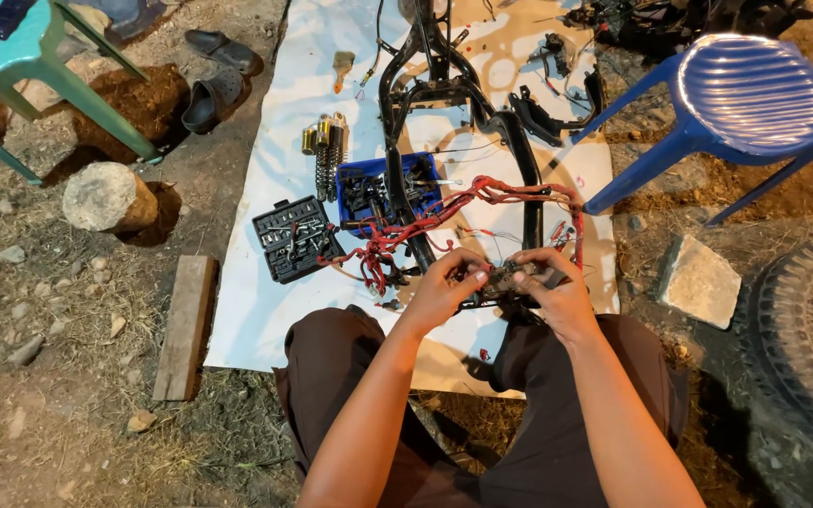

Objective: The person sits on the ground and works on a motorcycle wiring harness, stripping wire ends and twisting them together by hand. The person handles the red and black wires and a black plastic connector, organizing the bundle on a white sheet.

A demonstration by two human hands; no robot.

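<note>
Both hands at frame centre over black frame (482, 141) on white sheet (265, 282). Left hand (444, 287) and right hand (557, 292) each pinch small connector part (505, 273), grip clenched on it. Red wire harness (425, 221) trails up-left. Best: hold part steady, keep wires slack, avoid tugging. Socket set (292, 237) left of hands.
</note>
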